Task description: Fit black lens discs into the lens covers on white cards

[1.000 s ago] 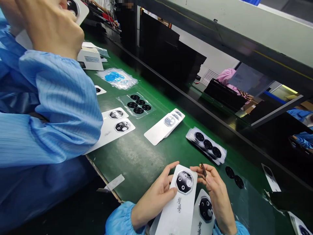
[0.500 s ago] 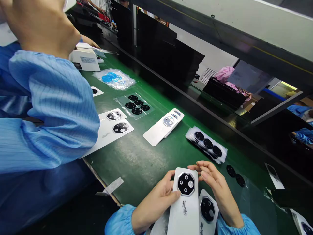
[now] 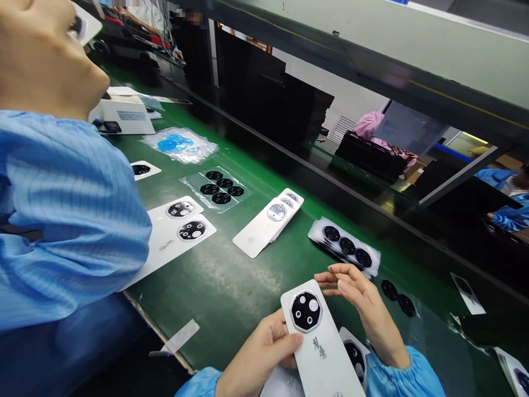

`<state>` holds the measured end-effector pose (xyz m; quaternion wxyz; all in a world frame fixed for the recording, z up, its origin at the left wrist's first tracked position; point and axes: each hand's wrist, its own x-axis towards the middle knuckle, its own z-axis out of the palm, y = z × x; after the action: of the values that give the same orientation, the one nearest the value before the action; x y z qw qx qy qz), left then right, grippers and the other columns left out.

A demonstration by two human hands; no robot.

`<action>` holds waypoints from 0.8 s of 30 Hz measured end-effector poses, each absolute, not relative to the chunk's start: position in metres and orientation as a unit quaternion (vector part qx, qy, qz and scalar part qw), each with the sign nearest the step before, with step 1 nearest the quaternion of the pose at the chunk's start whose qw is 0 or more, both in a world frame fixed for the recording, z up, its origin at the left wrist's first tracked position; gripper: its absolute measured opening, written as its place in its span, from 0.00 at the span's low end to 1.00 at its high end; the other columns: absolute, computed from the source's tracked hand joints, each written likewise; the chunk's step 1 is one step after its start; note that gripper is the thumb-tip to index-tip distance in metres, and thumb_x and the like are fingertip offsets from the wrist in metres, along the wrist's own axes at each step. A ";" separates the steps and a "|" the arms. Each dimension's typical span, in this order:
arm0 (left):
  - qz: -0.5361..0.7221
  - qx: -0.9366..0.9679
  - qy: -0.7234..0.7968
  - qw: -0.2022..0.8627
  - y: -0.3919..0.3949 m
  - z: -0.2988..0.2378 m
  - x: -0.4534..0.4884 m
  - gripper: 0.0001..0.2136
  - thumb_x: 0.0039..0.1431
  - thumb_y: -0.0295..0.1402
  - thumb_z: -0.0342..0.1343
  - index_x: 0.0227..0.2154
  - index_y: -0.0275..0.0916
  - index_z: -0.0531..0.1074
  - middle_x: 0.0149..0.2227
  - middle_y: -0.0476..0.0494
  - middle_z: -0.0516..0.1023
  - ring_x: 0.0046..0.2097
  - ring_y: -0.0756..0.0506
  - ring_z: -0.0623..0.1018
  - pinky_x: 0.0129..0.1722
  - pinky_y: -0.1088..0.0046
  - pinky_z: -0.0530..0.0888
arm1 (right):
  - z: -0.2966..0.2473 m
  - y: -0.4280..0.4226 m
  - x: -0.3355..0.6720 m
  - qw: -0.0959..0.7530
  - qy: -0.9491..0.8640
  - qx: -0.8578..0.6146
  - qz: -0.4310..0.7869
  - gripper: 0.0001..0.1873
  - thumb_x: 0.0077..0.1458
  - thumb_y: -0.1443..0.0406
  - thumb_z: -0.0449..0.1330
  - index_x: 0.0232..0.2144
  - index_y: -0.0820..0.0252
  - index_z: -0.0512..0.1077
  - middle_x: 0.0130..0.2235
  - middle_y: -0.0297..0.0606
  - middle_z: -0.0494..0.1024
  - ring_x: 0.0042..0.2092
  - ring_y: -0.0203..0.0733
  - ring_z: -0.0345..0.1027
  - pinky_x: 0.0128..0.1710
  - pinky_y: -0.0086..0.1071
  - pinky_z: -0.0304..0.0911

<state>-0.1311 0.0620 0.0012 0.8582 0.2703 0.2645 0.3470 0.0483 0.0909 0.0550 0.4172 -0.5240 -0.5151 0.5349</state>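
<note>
My left hand [image 3: 260,353] grips a white phone back cover [image 3: 326,358] from its left edge, thumb resting on its face. The cover's black octagonal camera plate [image 3: 306,310] faces up. My right hand [image 3: 363,309] hovers just right of the cover's top end, with thumb and forefinger drawn together in a pinch; whether anything is in them I cannot make out. A second white cover [image 3: 356,358] lies partly hidden under the first, near my right wrist.
A co-worker's blue sleeve [image 3: 61,220] and raised hand [image 3: 41,55] fill the left. The green belt [image 3: 231,286] carries two covers [image 3: 173,231], a stack of covers [image 3: 268,220], a sheet of black plates [image 3: 219,187], stacked plate strips [image 3: 345,245], two loose plates [image 3: 397,298], a blue-filled bag [image 3: 177,144] and a white box [image 3: 124,116].
My right hand has lifted off the camera plate and moved slightly up and right. The small dark piece it held a second ago no longer shows. My left hand has tilted the cover.
</note>
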 end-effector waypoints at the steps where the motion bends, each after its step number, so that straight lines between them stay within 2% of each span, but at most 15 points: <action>1: 0.347 0.266 0.264 0.860 0.062 0.002 -0.131 0.22 0.50 0.38 0.63 0.46 0.33 0.70 0.37 0.36 0.80 0.41 0.37 0.79 0.38 0.65 0.74 | 0.055 0.091 0.048 0.418 -0.516 -0.525 0.533 0.17 0.55 0.54 0.58 0.40 0.59 0.68 0.44 0.46 0.78 0.46 0.50 0.71 0.46 0.45 0.65; 24: 0.343 0.284 0.234 0.864 0.063 0.002 -0.131 0.23 0.53 0.37 0.60 0.51 0.33 0.66 0.38 0.36 0.80 0.38 0.40 0.79 0.41 0.64 0.73 | 0.062 0.092 0.045 0.396 -0.536 -0.524 0.530 0.14 0.56 0.55 0.56 0.41 0.58 0.67 0.44 0.44 0.77 0.47 0.48 0.70 0.42 0.41 0.66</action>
<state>-0.1308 0.0632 0.0023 0.8638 0.2844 0.2344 0.3434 0.0454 0.0915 0.0620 0.3956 -0.5242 -0.5365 0.5300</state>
